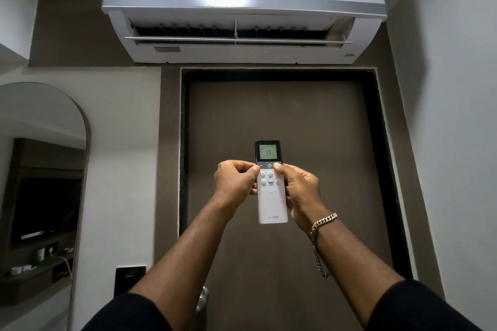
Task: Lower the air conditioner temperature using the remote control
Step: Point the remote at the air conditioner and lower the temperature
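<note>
A white remote control (271,203) with a dark top and a lit screen reading 17 is held upright at arm's length, pointed at the white wall air conditioner (242,8) above the door. The unit's front display reads 16 and its louvre is open. My left hand (236,183) grips the remote's left side, thumb on the upper left buttons. My right hand (298,188) grips the right side, thumb resting by the power button row. A chain bracelet hangs from my right wrist.
A brown door (282,121) in a dark frame stands straight ahead below the unit, its handle (202,301) low down. An arched mirror (45,169) hangs on the left wall beside a dark switch plate (129,278). A white wall closes in on the right.
</note>
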